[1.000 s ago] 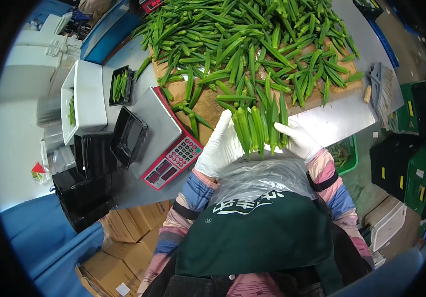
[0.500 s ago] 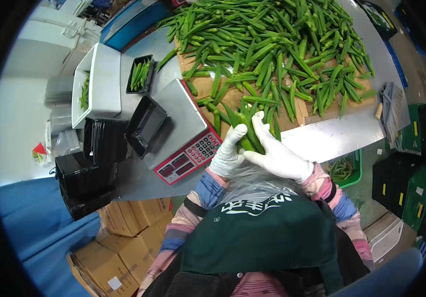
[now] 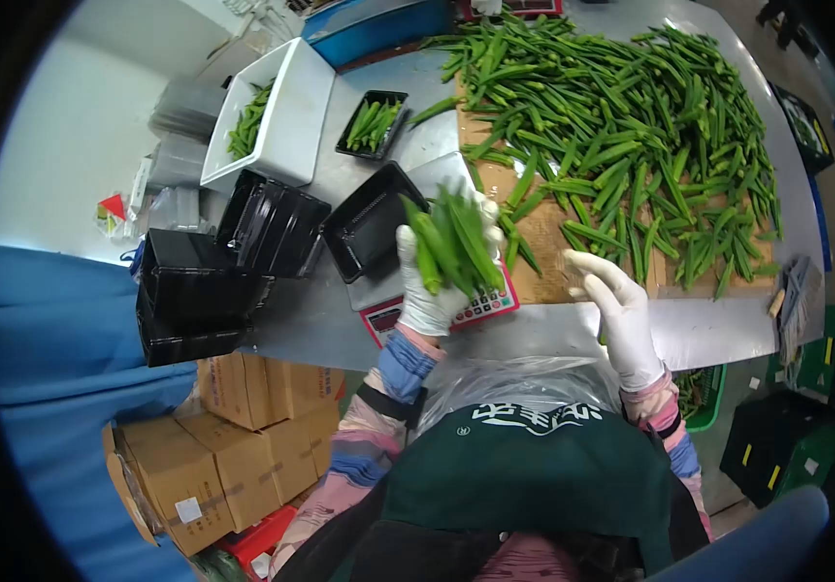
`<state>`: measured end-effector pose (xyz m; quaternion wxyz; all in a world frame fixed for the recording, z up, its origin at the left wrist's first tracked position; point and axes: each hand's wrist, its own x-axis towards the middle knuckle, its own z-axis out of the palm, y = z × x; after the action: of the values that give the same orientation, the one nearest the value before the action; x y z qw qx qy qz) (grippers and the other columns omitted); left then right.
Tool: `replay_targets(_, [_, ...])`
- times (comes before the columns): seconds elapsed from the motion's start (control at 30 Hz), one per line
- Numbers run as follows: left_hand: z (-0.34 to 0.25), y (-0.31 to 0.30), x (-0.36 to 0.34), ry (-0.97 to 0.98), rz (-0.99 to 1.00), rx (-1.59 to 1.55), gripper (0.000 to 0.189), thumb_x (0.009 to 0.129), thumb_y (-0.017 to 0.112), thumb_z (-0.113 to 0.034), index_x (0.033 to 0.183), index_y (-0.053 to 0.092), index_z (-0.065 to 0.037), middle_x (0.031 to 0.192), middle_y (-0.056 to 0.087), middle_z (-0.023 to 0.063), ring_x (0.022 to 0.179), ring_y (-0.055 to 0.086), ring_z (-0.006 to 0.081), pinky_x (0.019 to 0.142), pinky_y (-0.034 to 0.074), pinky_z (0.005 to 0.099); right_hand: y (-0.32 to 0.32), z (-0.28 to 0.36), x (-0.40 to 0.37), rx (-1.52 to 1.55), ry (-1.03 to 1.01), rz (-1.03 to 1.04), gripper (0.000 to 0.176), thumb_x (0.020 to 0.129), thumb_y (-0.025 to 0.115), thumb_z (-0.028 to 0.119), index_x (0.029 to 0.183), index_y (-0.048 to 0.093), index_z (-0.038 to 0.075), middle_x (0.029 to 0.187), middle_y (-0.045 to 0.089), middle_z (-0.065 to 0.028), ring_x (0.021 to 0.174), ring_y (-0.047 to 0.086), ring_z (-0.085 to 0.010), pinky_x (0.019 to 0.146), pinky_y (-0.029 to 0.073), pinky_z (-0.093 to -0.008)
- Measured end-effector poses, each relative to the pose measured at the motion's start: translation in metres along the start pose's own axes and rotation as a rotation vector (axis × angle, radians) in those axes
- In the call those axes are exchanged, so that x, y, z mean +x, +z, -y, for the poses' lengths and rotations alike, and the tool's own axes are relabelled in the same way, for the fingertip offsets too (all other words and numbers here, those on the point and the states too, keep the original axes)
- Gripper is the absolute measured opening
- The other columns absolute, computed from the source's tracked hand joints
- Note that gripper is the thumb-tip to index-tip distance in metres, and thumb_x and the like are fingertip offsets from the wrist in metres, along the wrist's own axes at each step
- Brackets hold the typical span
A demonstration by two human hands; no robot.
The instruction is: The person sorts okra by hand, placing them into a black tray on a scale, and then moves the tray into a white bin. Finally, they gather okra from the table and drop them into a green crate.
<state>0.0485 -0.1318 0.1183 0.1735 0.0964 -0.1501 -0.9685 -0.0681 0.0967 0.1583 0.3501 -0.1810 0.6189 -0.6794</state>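
Observation:
My left hand (image 3: 429,296), in a white glove, is closed around a bunch of okra (image 3: 451,238), slightly blurred, above the red-edged weighing scale (image 3: 490,303). Just left of it, an empty black plastic tray (image 3: 367,218) lies on the scale. My right hand (image 3: 621,315), also gloved, is apart from the left, over the table's front edge, its fingers loosely bent and apart. A bit of green shows beside its palm; I cannot make out what it is. Beyond both hands, a large okra pile (image 3: 621,126) covers a cardboard sheet (image 3: 534,272).
A black tray of okra (image 3: 374,124) stands behind the scale, beside a white bin (image 3: 296,116) with okra in it. Stacked black trays (image 3: 194,281) are at the left. Below are cardboard boxes (image 3: 233,456) and a green crate (image 3: 708,403).
My hands have separated. The left has carried the okra bunch left over the scale, while the right has moved to the right. The view has shifted, too.

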Motion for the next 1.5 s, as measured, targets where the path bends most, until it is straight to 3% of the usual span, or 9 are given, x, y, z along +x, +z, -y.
replay_targets(0.2, [-0.146,-0.014,-0.005,0.099,0.066,0.508,0.103,0.082,0.06,-0.079,0.157,0.034,-0.012,0.151,0.048,0.015,0.121,0.06,0.029,0.089,0.057,0.0451,-0.007,-0.032,-0.011,0.033,0.059,-0.064,0.033,0.103,0.054,0.015,0.129,0.064,-0.004,0.129,0.067,-0.0125,0.115,0.064,-0.0178,0.09,0.053,-0.0289])
replay_targets(0.3, [-0.187,-0.021,-0.005,0.056,-0.081,0.849,0.084,0.092,0.066,-0.057,0.155,0.037,-0.009,0.147,0.052,0.0176,0.119,0.062,0.0299,0.09,0.057,0.0471,-0.005,-0.035,-0.013,0.042,0.093,-0.081,0.033,0.104,0.054,0.015,0.129,0.065,-0.003,0.127,0.067,-0.0124,0.114,0.064,-0.0175,0.088,0.053,-0.0285])
replay_targets(0.37, [-0.203,-0.034,0.006,-0.043,-0.179,1.51,0.082,0.085,0.079,-0.032,0.151,0.04,-0.003,0.141,0.055,0.0214,0.127,0.058,0.0317,0.107,0.047,0.0379,-0.004,-0.038,-0.012,0.047,0.097,-0.086,0.033,0.104,0.055,0.016,0.129,0.065,-0.003,0.127,0.068,-0.0121,0.114,0.064,-0.0173,0.088,0.052,-0.0285])
replay_targets(0.47, [-0.183,-0.056,0.005,0.006,-0.182,2.233,0.093,0.078,0.084,-0.03,0.152,0.037,0.001,0.146,0.049,0.0247,0.138,0.047,0.0338,0.117,0.035,0.0394,-0.004,-0.041,-0.012,0.037,0.106,-0.096,0.033,0.104,0.055,0.018,0.128,0.065,-0.002,0.126,0.068,-0.0113,0.114,0.064,-0.0171,0.089,0.052,-0.0285])
replay_targets(0.63, [-0.199,-0.045,-0.004,0.284,-0.179,1.846,0.071,0.085,0.077,-0.02,0.147,0.047,-0.002,0.14,0.056,0.0204,0.132,0.053,0.0292,0.113,0.039,0.0378,-0.006,-0.044,-0.017,-0.021,0.198,-0.159,0.033,0.104,0.055,0.02,0.127,0.066,-0.001,0.126,0.068,-0.0102,0.115,0.064,-0.0184,0.09,0.052,-0.0304])
replay_targets(0.9, [-0.257,-0.061,-0.071,0.585,-0.572,1.571,0.047,0.095,0.07,-0.014,0.138,0.056,-0.001,0.127,0.066,0.014,0.115,0.063,0.0195,0.103,0.049,0.0321,-0.012,-0.065,-0.019,0.013,0.177,-0.106,0.032,0.105,0.054,0.022,0.124,0.067,0.001,0.123,0.07,-0.0091,0.114,0.065,-0.0195,0.091,0.051,-0.0322])
replay_targets(1.07, [-0.236,-0.084,-0.105,0.346,-0.863,1.406,0.055,0.096,0.069,-0.033,0.141,0.056,-0.006,0.128,0.067,0.0054,0.107,0.064,0.0128,0.094,0.048,0.0332,-0.005,-0.061,-0.015,-0.055,0.231,-0.037,0.033,0.106,0.054,0.024,0.123,0.068,0.0,0.122,0.071,-0.0094,0.109,0.066,-0.0175,0.089,0.051,-0.0305])
replay_targets(1.33, [-0.193,-0.119,-0.107,0.387,-0.872,1.279,0.053,0.095,0.072,-0.027,0.137,0.057,0.002,0.1,0.072,0.0076,0.079,0.065,0.0105,0.071,0.051,0.0246,-0.018,-0.067,-0.019,-0.122,0.28,-0.049,0.035,0.105,0.055,0.025,0.123,0.068,-0.002,0.118,0.071,-0.0094,0.104,0.067,-0.0158,0.084,0.052,-0.0281])
replay_targets(1.5, [-0.158,-0.113,-0.084,0.218,-0.837,1.352,0.041,0.097,0.07,-0.028,0.127,0.063,0.0,0.089,0.071,0.004,0.062,0.059,0.0067,0.057,0.047,0.0223,-0.073,-0.109,-0.026,-0.74,0.316,-0.066,0.03,0.097,0.064,0.024,0.106,0.075,-0.003,0.093,0.076,-0.0125,0.085,0.069,-0.0153,0.078,0.053,-0.03])
